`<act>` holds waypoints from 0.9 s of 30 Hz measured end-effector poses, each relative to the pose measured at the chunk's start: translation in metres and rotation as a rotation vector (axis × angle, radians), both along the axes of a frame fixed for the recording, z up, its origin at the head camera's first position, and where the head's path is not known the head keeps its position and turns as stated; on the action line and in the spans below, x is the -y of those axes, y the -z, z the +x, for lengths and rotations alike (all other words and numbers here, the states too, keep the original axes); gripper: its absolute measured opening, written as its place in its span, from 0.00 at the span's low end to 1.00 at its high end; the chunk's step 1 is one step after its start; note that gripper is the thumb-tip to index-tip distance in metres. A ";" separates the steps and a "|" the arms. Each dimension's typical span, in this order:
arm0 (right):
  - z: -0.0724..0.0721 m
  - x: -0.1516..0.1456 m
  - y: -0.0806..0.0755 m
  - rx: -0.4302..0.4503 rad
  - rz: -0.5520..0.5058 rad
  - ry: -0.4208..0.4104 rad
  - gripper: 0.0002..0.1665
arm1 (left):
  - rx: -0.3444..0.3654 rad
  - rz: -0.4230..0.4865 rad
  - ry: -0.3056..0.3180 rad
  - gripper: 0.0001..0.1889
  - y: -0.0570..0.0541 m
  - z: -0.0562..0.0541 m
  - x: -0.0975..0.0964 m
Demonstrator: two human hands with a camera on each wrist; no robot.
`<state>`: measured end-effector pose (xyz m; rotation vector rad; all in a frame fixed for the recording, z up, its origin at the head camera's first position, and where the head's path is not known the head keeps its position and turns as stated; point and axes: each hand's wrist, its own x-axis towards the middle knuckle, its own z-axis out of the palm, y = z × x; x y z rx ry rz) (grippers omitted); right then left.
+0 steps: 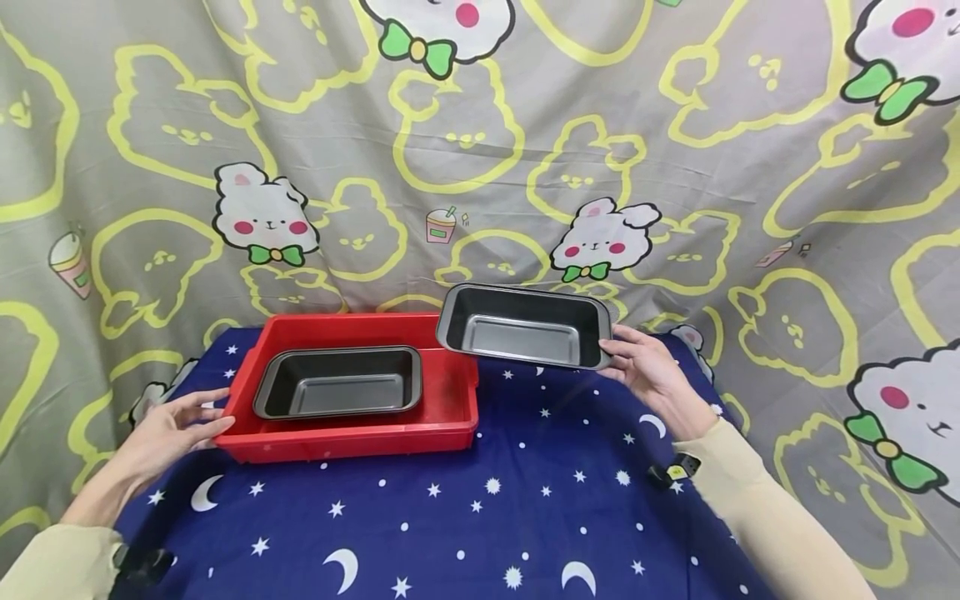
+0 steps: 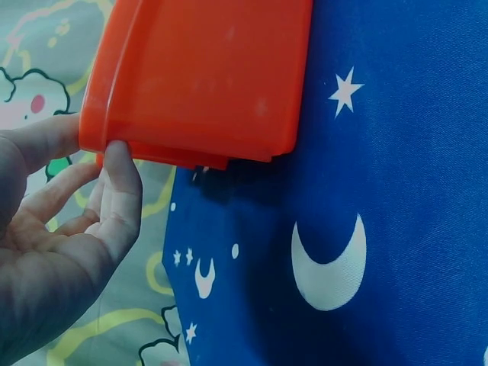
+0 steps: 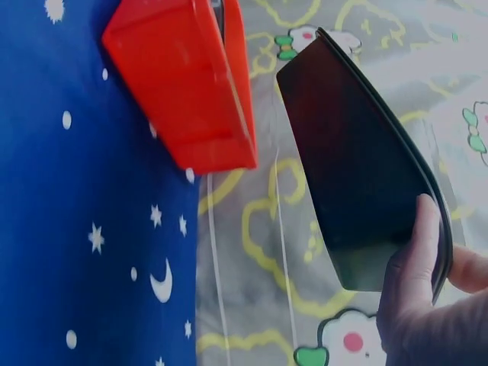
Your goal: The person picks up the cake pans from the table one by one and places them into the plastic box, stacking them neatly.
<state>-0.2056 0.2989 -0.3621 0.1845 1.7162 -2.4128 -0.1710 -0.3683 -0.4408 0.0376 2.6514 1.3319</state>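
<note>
My right hand [image 1: 651, 367] pinches the right end of a dark loaf pan [image 1: 521, 333], thumb and fingers on either side of its rim. The pan is held up in the air, slightly tilted, its left end overlapping the right back corner of a red plastic bin [image 1: 352, 440] in the head view. Inside that bin lies a second loaf pan [image 1: 337, 392], upright. At the bin's left end, my left hand [image 1: 176, 425] grips the rim between thumb and fingers. The right wrist view shows the underside of the held loaf pan [image 3: 354, 168].
A dark blue cloth [image 1: 420, 533] with white stars and moons covers the table under the bin. Behind and at both sides hangs a grey curtain [image 1: 480, 108] printed with cartoon animals. Small black wrist cameras [image 1: 675, 472] sit on both wrists.
</note>
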 end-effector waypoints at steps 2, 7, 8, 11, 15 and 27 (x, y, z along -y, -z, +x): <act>0.000 0.007 -0.001 0.000 0.006 -0.008 0.14 | -0.002 0.003 0.001 0.39 0.000 0.000 0.000; 0.000 0.023 -0.001 -0.014 0.038 -0.034 0.14 | -0.003 0.017 -0.001 0.39 0.001 0.001 0.000; 0.000 0.026 -0.001 -0.016 0.039 -0.039 0.14 | -0.002 0.019 -0.001 0.39 0.001 0.001 0.000; -0.001 0.034 0.000 -0.018 0.048 -0.049 0.16 | -0.001 0.021 -0.001 0.39 0.001 0.001 0.000; -0.002 0.044 0.003 -0.009 0.050 -0.055 0.19 | 0.000 0.026 0.000 0.39 0.000 0.001 0.000; -0.003 0.079 0.012 -0.011 0.090 -0.081 0.23 | 0.006 0.033 0.001 0.39 0.001 0.000 0.001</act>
